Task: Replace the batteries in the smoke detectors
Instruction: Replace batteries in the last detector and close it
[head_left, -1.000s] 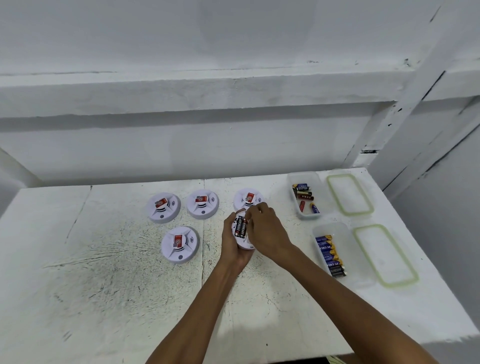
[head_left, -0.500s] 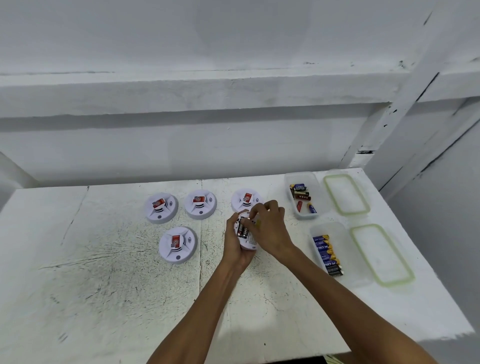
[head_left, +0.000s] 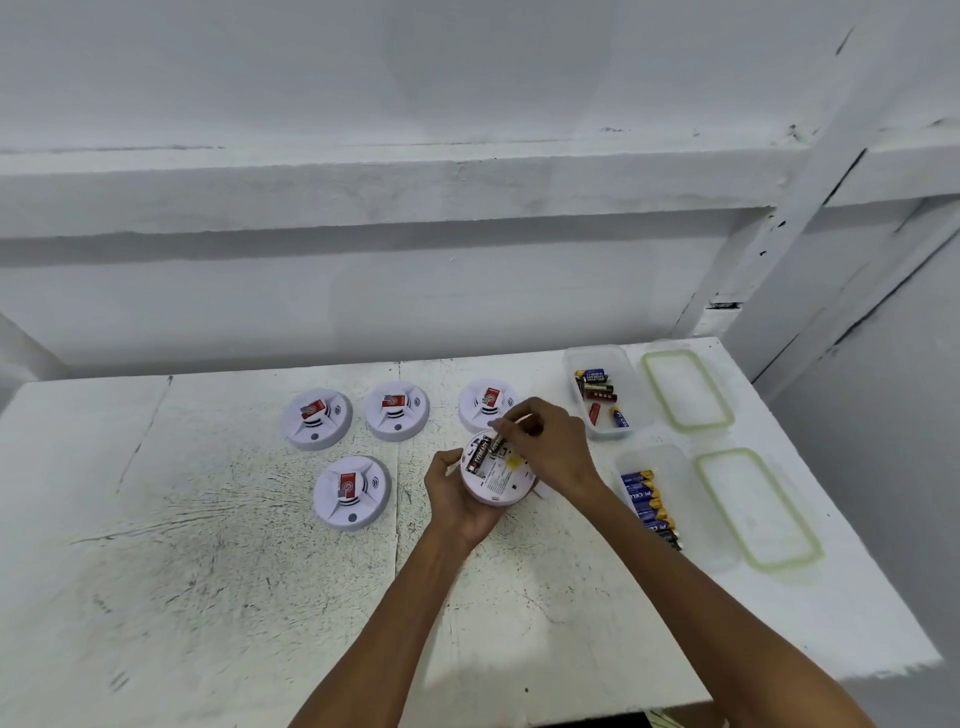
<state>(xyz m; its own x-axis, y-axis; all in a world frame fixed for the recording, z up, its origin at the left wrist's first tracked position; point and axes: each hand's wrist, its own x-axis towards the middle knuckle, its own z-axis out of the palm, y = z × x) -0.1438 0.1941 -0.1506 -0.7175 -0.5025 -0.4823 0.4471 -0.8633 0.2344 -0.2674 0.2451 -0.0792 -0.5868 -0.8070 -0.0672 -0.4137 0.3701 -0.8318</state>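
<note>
Head view, left hand (head_left: 457, 499) cupping upturned smoke detector (head_left: 498, 475), right hand (head_left: 553, 449) pinching battery (head_left: 496, 442).

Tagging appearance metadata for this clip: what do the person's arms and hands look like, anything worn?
Both forearms are bare up to the frame edge: no sleeves in view. The left hand and right hand show no gloves, and no rings, watch or wristband can be seen. No markings visible.

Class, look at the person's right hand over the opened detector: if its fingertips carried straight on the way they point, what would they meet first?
The right hand points down and left, fingertips pinching at a battery in the held smoke detector. That battery comes first, then the detector's compartment; depth is hard to judge here.
</note>
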